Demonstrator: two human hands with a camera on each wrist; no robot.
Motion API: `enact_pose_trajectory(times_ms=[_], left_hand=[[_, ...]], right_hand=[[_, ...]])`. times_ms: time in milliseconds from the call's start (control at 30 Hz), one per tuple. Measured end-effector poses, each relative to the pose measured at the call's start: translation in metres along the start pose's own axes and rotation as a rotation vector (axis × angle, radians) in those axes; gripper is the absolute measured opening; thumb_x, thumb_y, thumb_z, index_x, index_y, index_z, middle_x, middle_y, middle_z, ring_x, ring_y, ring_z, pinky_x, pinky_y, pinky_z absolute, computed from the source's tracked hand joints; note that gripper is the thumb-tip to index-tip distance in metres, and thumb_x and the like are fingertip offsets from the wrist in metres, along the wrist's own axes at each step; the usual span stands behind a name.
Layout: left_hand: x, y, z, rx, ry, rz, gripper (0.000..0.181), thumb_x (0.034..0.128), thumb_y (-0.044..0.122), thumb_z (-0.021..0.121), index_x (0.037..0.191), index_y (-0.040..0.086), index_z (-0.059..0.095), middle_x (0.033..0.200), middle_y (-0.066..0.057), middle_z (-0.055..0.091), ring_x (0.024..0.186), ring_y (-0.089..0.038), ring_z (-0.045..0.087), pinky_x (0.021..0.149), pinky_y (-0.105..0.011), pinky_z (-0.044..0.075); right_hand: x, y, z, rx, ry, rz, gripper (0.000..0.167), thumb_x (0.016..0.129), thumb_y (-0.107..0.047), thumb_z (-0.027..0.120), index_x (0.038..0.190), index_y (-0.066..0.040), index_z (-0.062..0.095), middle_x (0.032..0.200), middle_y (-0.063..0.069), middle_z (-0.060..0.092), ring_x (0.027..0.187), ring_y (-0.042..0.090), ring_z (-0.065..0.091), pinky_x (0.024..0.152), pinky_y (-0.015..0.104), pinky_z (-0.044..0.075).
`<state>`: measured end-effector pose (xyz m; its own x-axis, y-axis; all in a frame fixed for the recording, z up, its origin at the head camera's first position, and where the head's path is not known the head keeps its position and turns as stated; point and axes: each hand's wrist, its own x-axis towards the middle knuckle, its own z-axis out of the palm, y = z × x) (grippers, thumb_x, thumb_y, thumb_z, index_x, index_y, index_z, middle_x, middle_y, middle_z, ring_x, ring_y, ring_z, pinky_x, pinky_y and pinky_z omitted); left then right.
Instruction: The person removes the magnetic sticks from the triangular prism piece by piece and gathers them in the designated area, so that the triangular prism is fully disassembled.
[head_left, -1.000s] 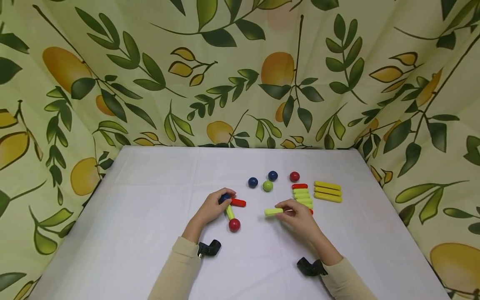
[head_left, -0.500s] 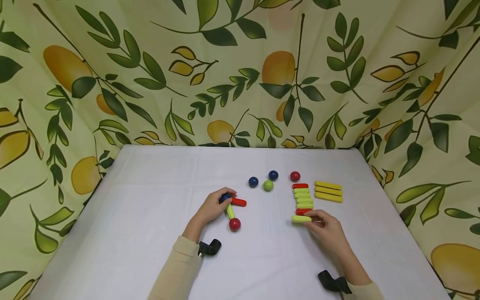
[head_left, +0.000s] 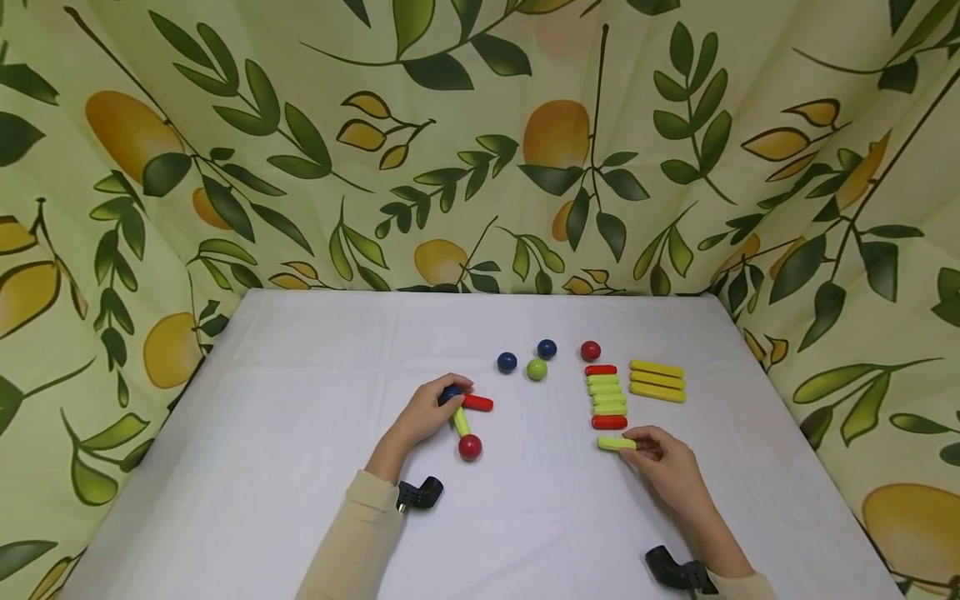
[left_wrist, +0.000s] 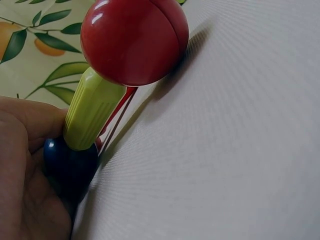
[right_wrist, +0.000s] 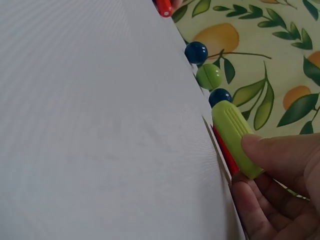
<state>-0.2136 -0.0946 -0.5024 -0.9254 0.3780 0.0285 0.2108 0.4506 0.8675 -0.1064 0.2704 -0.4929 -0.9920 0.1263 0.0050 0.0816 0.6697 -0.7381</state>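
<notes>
My left hand [head_left: 426,412] grips a dark blue ball [left_wrist: 70,162] on the table. A light green stick [left_wrist: 92,110] joins that ball to a glossy red ball [head_left: 470,447] nearer me, and a red stick [head_left: 477,403] points right from the blue ball. Over on the right, my right hand [head_left: 667,467] pinches one end of another light green stick [right_wrist: 232,135] between thumb and fingers. It lies just in front of a column of short sticks, whose nearest is a red stick [head_left: 609,422] with light green sticks [head_left: 606,395] behind it.
Three long yellow sticks [head_left: 657,381] lie side by side right of the column. Behind are two blue balls [head_left: 507,362], a green ball [head_left: 536,369] and a red ball [head_left: 590,350]. A patterned curtain [head_left: 480,192] rises behind the white table [head_left: 337,342].
My right hand has moved right and toward me with the light green stick, from the middle to the near end of the stick column. The left hand has stayed on the blue ball.
</notes>
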Motion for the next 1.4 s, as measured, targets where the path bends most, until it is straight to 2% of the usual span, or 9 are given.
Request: enact_pose_trajectory(times_ms=[467, 633, 733, 867, 933, 1000, 1100, 1267, 1400], left_hand=[[0.001, -0.003, 0.001, 0.001, 0.005, 0.017, 0.025, 0.0938, 0.013, 0.056, 0.118, 0.014, 0.062, 0.12, -0.002, 0.064, 0.12, -0.022, 0.053, 0.106, -0.044, 0.04], [0.001, -0.001, 0.0, -0.003, 0.002, 0.011, 0.026, 0.0935, 0.011, 0.055, 0.119, 0.014, 0.061, 0.119, -0.002, 0.064, 0.117, -0.023, 0.054, 0.106, -0.044, 0.041], [0.001, -0.002, 0.0, 0.004, 0.001, 0.013, 0.026, 0.0938, 0.012, 0.055, 0.119, 0.014, 0.061, 0.12, -0.002, 0.064, 0.119, -0.023, 0.053, 0.106, -0.044, 0.04], [0.001, -0.003, 0.001, 0.003, -0.004, 0.015, 0.025, 0.0942, 0.014, 0.056, 0.118, 0.014, 0.061, 0.121, -0.003, 0.064, 0.121, -0.022, 0.053, 0.107, -0.044, 0.039], [0.001, -0.003, 0.001, 0.002, -0.002, 0.019, 0.025, 0.094, 0.014, 0.056, 0.118, 0.014, 0.062, 0.121, -0.003, 0.064, 0.121, -0.022, 0.053, 0.107, -0.044, 0.039], [0.001, -0.003, 0.001, 0.002, 0.004, 0.022, 0.025, 0.0937, 0.013, 0.056, 0.118, 0.014, 0.062, 0.12, -0.003, 0.064, 0.121, -0.023, 0.053, 0.107, -0.044, 0.039], [0.001, -0.002, 0.0, 0.009, 0.009, 0.022, 0.025, 0.0937, 0.013, 0.056, 0.118, 0.014, 0.062, 0.12, -0.002, 0.064, 0.12, -0.023, 0.053, 0.106, -0.044, 0.04], [0.001, -0.001, 0.0, 0.011, 0.002, 0.023, 0.025, 0.0942, 0.013, 0.055, 0.118, 0.013, 0.061, 0.12, -0.003, 0.064, 0.119, -0.023, 0.054, 0.106, -0.044, 0.04], [0.001, -0.001, 0.0, -0.004, 0.001, 0.012, 0.025, 0.0935, 0.012, 0.055, 0.118, 0.014, 0.062, 0.12, -0.002, 0.064, 0.118, -0.022, 0.054, 0.106, -0.043, 0.041]], right_hand=[[0.01, 0.002, 0.007, -0.09, 0.118, -0.013, 0.028, 0.082, -0.01, 0.072, 0.103, 0.002, 0.059, 0.091, 0.013, 0.063, 0.079, 0.019, 0.057, 0.06, 0.013, 0.047], [0.011, 0.001, 0.007, -0.083, 0.117, 0.0, 0.032, 0.082, -0.013, 0.073, 0.105, 0.002, 0.058, 0.092, 0.014, 0.062, 0.078, 0.02, 0.057, 0.06, 0.013, 0.047], [0.009, 0.0, 0.006, -0.082, 0.121, -0.009, 0.039, 0.082, -0.016, 0.073, 0.112, 0.002, 0.055, 0.101, 0.017, 0.061, 0.085, 0.025, 0.06, 0.067, 0.017, 0.051], [0.006, -0.004, 0.005, -0.092, 0.149, -0.064, 0.048, 0.082, -0.018, 0.074, 0.12, 0.001, 0.052, 0.116, 0.018, 0.059, 0.101, 0.031, 0.06, 0.082, 0.035, 0.055], [0.006, -0.008, 0.004, -0.084, 0.165, -0.106, 0.049, 0.082, -0.018, 0.074, 0.122, 0.0, 0.051, 0.118, 0.016, 0.059, 0.104, 0.031, 0.059, 0.086, 0.032, 0.053], [0.008, -0.014, 0.004, -0.069, 0.175, -0.152, 0.049, 0.081, -0.016, 0.074, 0.122, -0.001, 0.052, 0.118, 0.015, 0.059, 0.105, 0.029, 0.058, 0.086, 0.02, 0.051], [0.012, -0.026, 0.006, -0.044, 0.157, -0.201, 0.048, 0.08, -0.012, 0.075, 0.121, -0.002, 0.053, 0.118, 0.014, 0.06, 0.106, 0.027, 0.058, 0.087, 0.015, 0.049], [0.021, -0.046, 0.016, 0.01, 0.067, -0.204, 0.047, 0.08, -0.01, 0.075, 0.121, -0.003, 0.053, 0.119, 0.015, 0.06, 0.106, 0.03, 0.061, 0.088, 0.043, 0.052], [0.03, -0.061, 0.027, 0.081, -0.019, -0.233, 0.046, 0.08, -0.009, 0.075, 0.12, -0.004, 0.054, 0.119, 0.014, 0.061, 0.107, 0.031, 0.061, 0.09, 0.044, 0.052]])
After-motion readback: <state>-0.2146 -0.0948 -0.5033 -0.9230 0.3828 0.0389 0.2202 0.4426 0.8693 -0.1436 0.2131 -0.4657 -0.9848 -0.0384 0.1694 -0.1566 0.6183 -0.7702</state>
